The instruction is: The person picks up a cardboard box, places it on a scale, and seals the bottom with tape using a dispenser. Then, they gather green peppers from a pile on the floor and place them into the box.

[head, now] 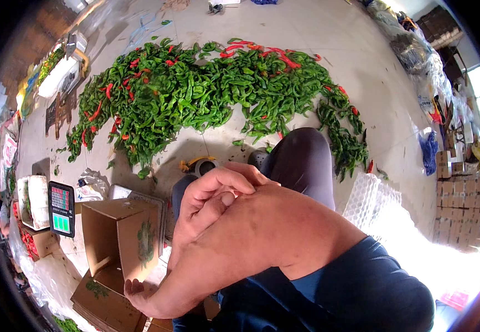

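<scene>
My right forearm crosses in front of me from the dark blue sleeve (pixel 347 286). My right hand (pixel 150 301) is low at the left, beside an open cardboard box (pixel 138 238) with a green plant print. Its grip is mostly hidden. My left hand (pixel 206 197) lies against the right forearm with fingers and thumb curled, and no object shows in it. Beyond my knees, a long heap of green peppers (pixel 194 91) spreads over the floor, with red peppers (pixel 283 58) among them. A tape dispenser (pixel 200 165) sits between my knees and the heap.
A scale display (pixel 61 209) stands left of the box, whose scale platform (pixel 163 216) shows behind it. More cardboard (pixel 107 301) lies below. Further left is a white foam box (pixel 34 203). Clear plastic wrap (pixel 370 203) and stacked cartons (pixel 462 203) are at right.
</scene>
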`<act>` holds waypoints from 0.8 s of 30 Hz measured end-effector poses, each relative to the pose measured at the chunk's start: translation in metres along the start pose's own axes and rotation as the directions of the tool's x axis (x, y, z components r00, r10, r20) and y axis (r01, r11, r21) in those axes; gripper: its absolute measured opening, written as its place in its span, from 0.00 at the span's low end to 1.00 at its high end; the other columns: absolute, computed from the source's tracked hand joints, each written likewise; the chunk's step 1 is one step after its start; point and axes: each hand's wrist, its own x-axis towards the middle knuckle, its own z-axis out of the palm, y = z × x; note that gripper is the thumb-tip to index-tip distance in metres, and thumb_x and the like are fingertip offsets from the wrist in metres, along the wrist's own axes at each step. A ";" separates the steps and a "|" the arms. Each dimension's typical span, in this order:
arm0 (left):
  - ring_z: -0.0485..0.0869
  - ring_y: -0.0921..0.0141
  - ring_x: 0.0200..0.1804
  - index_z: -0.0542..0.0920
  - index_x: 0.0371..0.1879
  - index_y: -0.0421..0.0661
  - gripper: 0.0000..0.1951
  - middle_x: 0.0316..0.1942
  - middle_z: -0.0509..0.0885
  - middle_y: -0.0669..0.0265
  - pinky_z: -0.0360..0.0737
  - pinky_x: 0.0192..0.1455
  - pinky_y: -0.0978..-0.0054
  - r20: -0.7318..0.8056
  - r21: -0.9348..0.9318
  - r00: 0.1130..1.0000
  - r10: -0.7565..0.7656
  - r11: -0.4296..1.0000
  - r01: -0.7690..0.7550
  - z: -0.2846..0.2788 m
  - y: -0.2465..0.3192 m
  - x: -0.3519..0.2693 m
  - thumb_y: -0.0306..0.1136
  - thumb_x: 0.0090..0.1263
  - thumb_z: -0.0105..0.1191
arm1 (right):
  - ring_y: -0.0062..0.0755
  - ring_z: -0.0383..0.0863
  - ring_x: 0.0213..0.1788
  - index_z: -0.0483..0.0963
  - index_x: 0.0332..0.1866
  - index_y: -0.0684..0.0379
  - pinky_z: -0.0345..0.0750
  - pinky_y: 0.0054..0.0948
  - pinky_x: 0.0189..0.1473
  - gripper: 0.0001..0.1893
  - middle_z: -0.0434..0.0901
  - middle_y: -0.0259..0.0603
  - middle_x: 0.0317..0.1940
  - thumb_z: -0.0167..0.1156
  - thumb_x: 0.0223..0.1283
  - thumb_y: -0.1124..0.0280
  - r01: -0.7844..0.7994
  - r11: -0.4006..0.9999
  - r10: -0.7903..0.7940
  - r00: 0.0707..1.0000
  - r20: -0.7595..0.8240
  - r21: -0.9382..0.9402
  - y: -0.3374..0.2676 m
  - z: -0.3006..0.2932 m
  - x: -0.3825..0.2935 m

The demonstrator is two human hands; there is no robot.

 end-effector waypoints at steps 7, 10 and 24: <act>0.75 0.68 0.41 0.74 0.38 0.39 0.10 0.33 0.76 0.62 0.74 0.52 0.66 0.100 0.142 0.987 0.129 0.980 -0.143 -0.009 -0.003 0.023 0.16 0.58 0.47 | 0.45 0.81 0.47 0.82 0.38 0.57 0.73 0.54 0.47 0.11 0.83 0.44 0.39 0.58 0.59 0.63 0.003 0.998 -0.006 0.999 -0.051 -0.064 0.000 -0.007 0.004; 0.75 0.71 0.40 0.76 0.32 0.38 0.04 0.31 0.78 0.64 0.72 0.49 0.73 0.020 0.168 0.993 -0.116 0.980 0.111 0.009 -0.003 0.043 0.21 0.62 0.47 | 0.45 0.81 0.47 0.82 0.37 0.58 0.73 0.53 0.47 0.11 0.83 0.44 0.39 0.58 0.58 0.63 -0.020 0.994 0.011 0.997 -0.082 -0.105 0.004 -0.012 0.002; 0.76 0.72 0.36 0.77 0.30 0.36 0.10 0.34 0.78 0.60 0.73 0.41 0.74 0.032 0.560 0.943 -0.331 0.787 0.257 0.044 -0.032 0.049 0.31 0.69 0.50 | 0.45 0.80 0.43 0.81 0.35 0.58 0.73 0.52 0.43 0.10 0.82 0.43 0.36 0.58 0.57 0.63 -0.059 0.955 -0.027 0.958 -0.286 -0.290 0.007 -0.057 0.012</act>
